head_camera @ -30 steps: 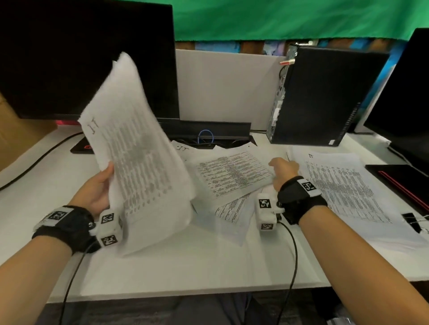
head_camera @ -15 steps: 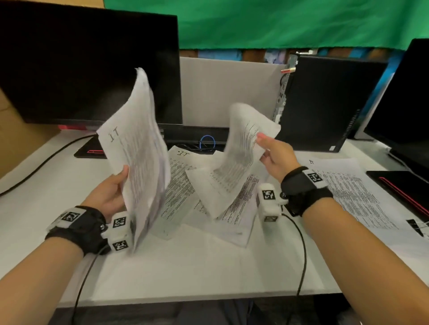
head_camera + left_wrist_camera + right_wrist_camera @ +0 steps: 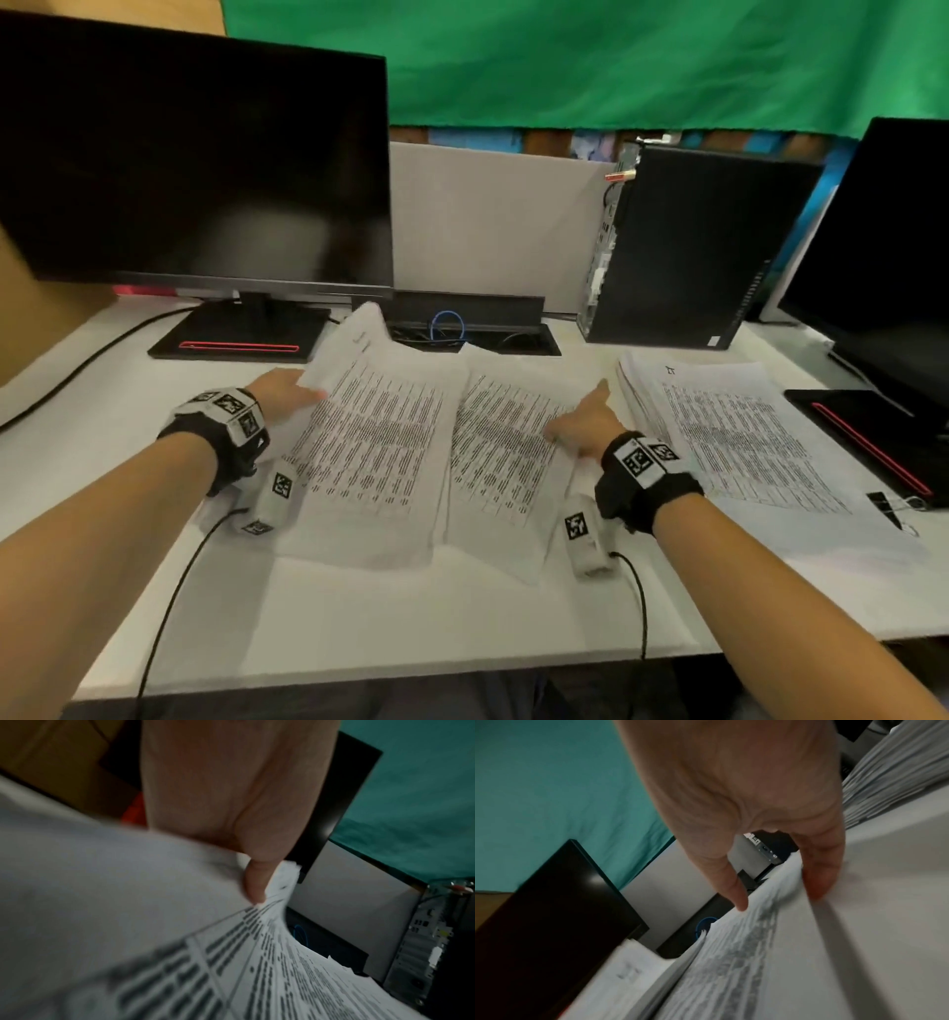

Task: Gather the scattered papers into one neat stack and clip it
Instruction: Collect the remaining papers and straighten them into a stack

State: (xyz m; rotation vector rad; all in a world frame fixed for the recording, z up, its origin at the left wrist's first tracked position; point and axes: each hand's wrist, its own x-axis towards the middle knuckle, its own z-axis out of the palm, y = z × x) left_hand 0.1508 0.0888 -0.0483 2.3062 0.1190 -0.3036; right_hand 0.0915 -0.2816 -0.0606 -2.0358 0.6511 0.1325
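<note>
Printed papers lie on the white desk (image 3: 462, 616). My left hand (image 3: 292, 393) pinches the far left corner of a thick bunch of sheets (image 3: 375, 442); in the left wrist view the thumb (image 3: 254, 882) lies on top of the bunch (image 3: 257, 953). My right hand (image 3: 580, 424) holds the right edge of a single sheet (image 3: 503, 452) beside that bunch, with the thumb (image 3: 734, 894) on the print and a finger (image 3: 818, 882) at the edge. Another stack of papers (image 3: 734, 431) lies flat to the right. A black binder clip (image 3: 886, 506) sits near that stack's right corner.
A dark monitor (image 3: 195, 154) on its stand is at the back left. A black computer tower (image 3: 693, 257) stands at the back right, with a second monitor (image 3: 883, 246) and its base (image 3: 862, 431) beyond. A cable slot (image 3: 462, 329) opens behind the papers.
Both hands have come down. The left bunch, held upright before, now lies nearly flat on the desk. The sheet the right hand had lifted now rests beside it.
</note>
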